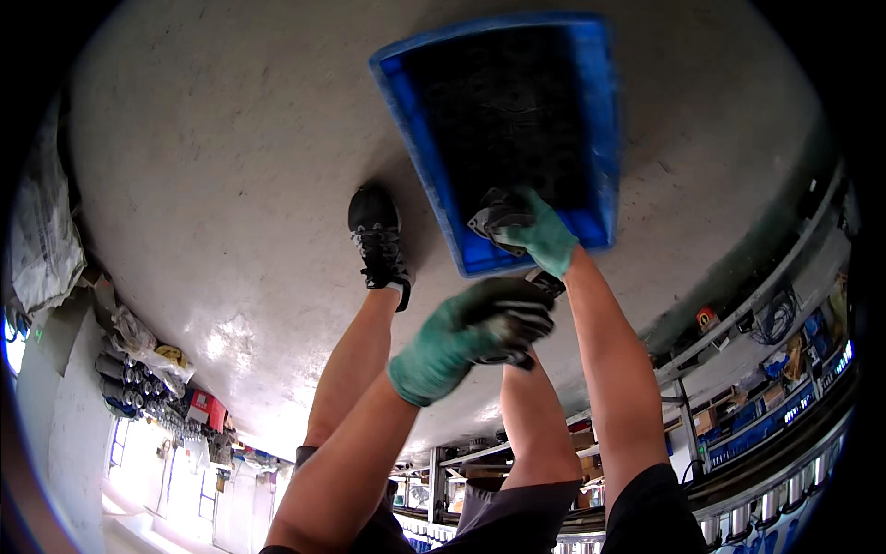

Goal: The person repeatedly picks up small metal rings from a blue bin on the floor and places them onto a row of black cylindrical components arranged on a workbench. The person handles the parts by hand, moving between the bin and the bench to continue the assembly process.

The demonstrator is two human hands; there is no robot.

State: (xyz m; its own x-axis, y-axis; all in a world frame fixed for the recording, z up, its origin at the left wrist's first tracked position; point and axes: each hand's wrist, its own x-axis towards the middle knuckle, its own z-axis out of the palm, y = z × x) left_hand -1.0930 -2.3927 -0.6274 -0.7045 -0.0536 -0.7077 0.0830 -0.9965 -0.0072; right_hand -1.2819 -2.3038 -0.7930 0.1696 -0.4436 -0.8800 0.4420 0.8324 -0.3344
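Note:
Both of my hands wear green gloves with dark palms and fingers. My right hand point(531, 226) is closed on a dark metal part point(487, 224) with a flat flanged edge, over the near end of a blue plastic crate point(604, 138). Inside the crate lie several dark round pieces point(508, 106), hard to make out in the shadow. Nearer to me, my left hand point(475, 337) is raised in front of the crate with its fingers curled. A dark shape shows under those fingers, but blur hides what it is.
The crate stands on a grey concrete floor point(231, 166), close to my black shoe point(374, 226). At the right runs a long rack point(688, 415) with boxes and a coil of cable point(777, 319). Metal parts and a red box point(208, 409) are piled along the left wall.

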